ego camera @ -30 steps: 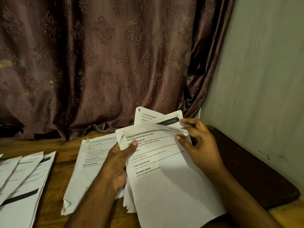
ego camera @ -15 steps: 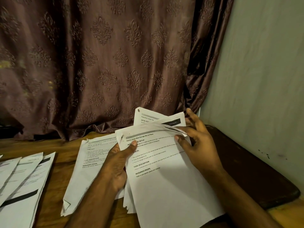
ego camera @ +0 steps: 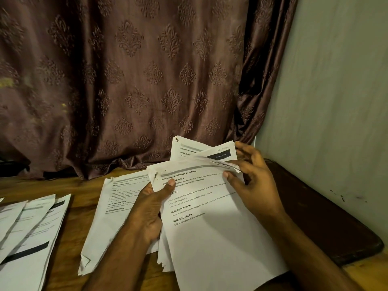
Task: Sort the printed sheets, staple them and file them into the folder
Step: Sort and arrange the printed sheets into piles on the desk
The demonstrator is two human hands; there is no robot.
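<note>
At the far left, three fanned sheets [ego camera: 27,223] lay cut off by the frame edge, their print too small to read. One creased sheet [ego camera: 109,208] lay flat on the wooden table [ego camera: 63,181], partly hidden under the left hand [ego camera: 150,208], which gripped the held stack [ego camera: 212,223], thumb on top. The right hand [ego camera: 252,183] pinched the stack's upper right corner, parting the sheets. A dark folder [ego camera: 327,213] lay right, by the wall.

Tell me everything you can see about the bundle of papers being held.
The bundle is white printed sheets, fanned apart at the top. The front page has bold headings; a sheet behind shows a black bar. Its lower left edge looks torn. The left hand grips its left edge, and the right hand pinches the top right corner, above the table.
</note>
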